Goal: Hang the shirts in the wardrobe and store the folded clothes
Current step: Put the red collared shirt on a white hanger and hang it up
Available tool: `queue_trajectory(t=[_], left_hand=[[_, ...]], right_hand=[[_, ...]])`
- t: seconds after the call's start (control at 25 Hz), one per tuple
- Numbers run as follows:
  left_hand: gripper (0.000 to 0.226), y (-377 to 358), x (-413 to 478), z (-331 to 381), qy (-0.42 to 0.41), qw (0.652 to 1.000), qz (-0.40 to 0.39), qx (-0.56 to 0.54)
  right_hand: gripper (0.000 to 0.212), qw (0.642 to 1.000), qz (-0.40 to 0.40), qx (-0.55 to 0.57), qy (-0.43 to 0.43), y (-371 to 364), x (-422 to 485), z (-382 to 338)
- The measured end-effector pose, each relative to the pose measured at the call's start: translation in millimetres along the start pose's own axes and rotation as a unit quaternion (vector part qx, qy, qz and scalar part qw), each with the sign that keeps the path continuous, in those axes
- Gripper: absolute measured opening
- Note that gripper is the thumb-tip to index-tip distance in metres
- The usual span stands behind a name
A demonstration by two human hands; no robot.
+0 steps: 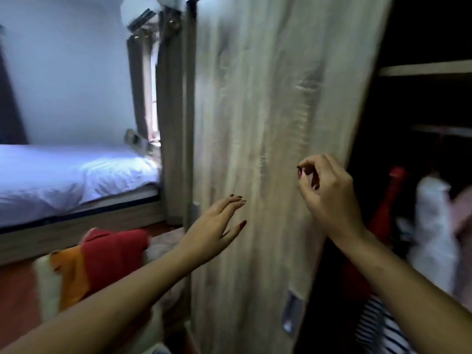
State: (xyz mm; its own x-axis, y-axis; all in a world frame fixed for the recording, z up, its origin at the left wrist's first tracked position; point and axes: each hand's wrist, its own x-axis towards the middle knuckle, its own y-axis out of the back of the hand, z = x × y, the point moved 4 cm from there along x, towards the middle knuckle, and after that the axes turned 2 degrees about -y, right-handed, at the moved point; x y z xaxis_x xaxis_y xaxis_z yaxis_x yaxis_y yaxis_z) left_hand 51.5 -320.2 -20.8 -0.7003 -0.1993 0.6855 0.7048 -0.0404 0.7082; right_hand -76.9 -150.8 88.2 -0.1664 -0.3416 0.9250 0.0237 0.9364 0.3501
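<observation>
Red, orange and white cloth makes up the blurred heap of clothes [102,254], which lies low down beside the white-sheeted bed [63,180], below and to the left of both your hands. Your left hand [217,223] is the nearer one. Its grip is wide open, with the fingers straight and spread and the tips at or just off the face of the pale wood-grain wardrobe door [268,98]; I cannot tell whether they touch it. That tall upright panel stands between the heap and the dark wardrobe opening [408,103] on its right.

Your right hand [324,195] hovers at the door's right edge. Its grip is closed, the fingers curled and the thumb and forefinger tips almost meeting, with nothing visible between them. Past it, inside, hang red and white garments [431,221] under a pale shelf [424,67], and a striped cloth [380,328] lies at the bottom.

I judge that the next load has to come up from the lower left and travel right, round the door's edge, so your left hand is better placed to fetch it.
</observation>
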Motion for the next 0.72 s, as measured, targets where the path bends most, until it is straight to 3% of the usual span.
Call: queue_trajectory(t=[0.24,0.44,0.56,0.64,0.72], left_hand=[[0.048,65.4,-114.1,-231.0,0.238,0.971,-0.012,-0.002],[0.03,87.4,-232.9,-421.6,0.502,0.86,-0.071,0.061],[0.026,76.9,-269.1,-479.1,0.578,0.802,-0.138,0.066],[0.036,66.5,-270.8,-492.7,0.594,0.788,-0.154,0.055],[0.031,51.0,-264.8,-510.2,0.586,0.795,-0.152,0.036]], right_hand=[[0.006,0.977,-0.192,0.096,-0.007,-226.6,-13.6,-86.6],[0.007,0.935,-0.322,0.135,-0.064,-413.8,-62.7,-133.9],[0.01,0.907,-0.385,0.145,-0.084,-497.2,-96.0,-156.8],[0.013,0.891,-0.416,0.147,-0.104,-534.6,-115.3,-163.9],[0.014,0.873,-0.448,0.143,-0.13,-564.0,-138.1,-165.9]])
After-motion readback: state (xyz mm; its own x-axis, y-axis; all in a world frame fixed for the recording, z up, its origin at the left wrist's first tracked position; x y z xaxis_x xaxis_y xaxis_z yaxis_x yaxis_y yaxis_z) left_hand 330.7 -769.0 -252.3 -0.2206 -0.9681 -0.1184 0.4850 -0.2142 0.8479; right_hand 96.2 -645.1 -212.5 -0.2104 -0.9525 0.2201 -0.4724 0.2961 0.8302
